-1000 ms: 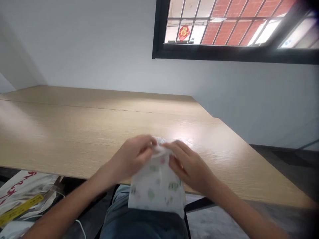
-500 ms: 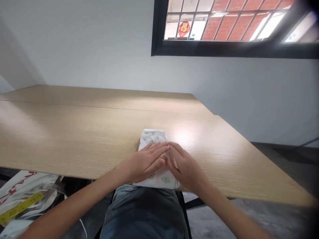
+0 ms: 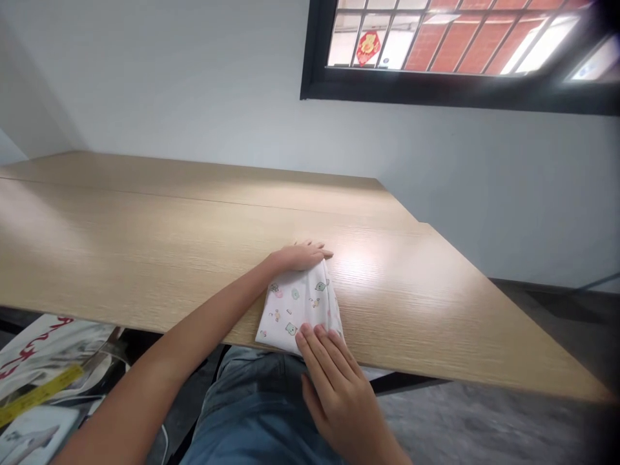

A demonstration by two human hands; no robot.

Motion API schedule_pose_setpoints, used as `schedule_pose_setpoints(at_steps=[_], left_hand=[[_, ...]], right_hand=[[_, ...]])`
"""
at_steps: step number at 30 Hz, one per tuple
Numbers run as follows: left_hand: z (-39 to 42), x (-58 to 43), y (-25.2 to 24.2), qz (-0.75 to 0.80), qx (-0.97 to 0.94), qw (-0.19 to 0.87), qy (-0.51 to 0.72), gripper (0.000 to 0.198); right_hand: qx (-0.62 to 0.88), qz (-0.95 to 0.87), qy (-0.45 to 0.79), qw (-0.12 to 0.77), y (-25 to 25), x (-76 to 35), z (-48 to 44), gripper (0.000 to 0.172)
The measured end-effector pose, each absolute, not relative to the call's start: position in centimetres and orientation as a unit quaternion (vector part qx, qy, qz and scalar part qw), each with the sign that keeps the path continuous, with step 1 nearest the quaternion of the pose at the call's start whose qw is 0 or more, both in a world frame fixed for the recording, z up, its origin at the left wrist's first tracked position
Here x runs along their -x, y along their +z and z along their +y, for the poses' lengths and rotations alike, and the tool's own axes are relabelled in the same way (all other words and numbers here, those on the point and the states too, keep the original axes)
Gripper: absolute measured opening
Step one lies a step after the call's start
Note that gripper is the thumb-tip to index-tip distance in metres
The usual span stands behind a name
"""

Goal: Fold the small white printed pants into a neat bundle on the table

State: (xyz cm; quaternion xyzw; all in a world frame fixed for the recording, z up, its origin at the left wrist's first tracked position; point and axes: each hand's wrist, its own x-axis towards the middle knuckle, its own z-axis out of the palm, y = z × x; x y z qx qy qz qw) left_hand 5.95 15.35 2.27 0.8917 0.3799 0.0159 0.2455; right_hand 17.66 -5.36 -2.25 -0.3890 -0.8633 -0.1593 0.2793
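Note:
A small folded white cloth (image 3: 299, 307) with little coloured prints lies at the near edge of the light wooden table (image 3: 145, 245). My left hand (image 3: 299, 256) rests flat on the cloth's far end, fingers stretched out toward the right. My right hand (image 3: 334, 381) lies flat with its fingertips pressing the cloth's near edge, at the table's rim above my lap. Neither hand grips anything.
A white wall rises behind the table, with a dark-framed window (image 3: 455, 90) at upper right. White plastic bags with red print and a yellow strip (image 3: 39, 381) lie on the floor at lower left. Grey floor (image 3: 484, 426) shows to the right.
The cloth was held up in both hands, then laid on the table. My hands, together at its middle, have slid apart: left to the far end, right to the near edge.

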Motion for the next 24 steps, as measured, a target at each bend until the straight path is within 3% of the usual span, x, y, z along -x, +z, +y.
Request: schedule_pose_setpoints(at_steps=[7,12,14,17,21,22,24], left_hand=[[16.2,-6.3,1.4,0.385,-0.894,0.228,0.032,0.045],[13.6,-5.9,2.4,0.421,-0.881,0.172,0.128,0.043],[11.5,-4.7,3.0,0.426,-0.876,0.152,0.166,0.044],[8.2,-1.4,3.3,0.413,-0.881,0.158,0.169,0.042],[4.2,3.4,2.3,0.407,-0.886,0.191,0.116,0.043],[3.2,4.2,1.8,0.401,-0.891,0.191,0.097,0.048],[1.2,5.2,0.5,0.379,-0.909,0.162,0.065,0.077]], right_hand=[[0.391,-0.870,-0.148,0.261,-1.5,-17.6,-5.4,0.040],[0.358,-0.901,-0.001,0.245,1.7,-18.1,-3.1,0.023],[0.360,-0.900,0.001,0.245,2.4,-18.7,-1.8,0.022],[0.372,-0.900,-0.020,0.225,2.3,-20.0,-0.3,0.038],[0.381,-0.917,0.041,0.108,1.2,-21.6,0.3,0.090],[0.383,-0.918,0.054,0.087,0.9,-21.8,0.1,0.100],[0.380,-0.920,0.063,0.077,0.3,-22.0,-0.7,0.101]])
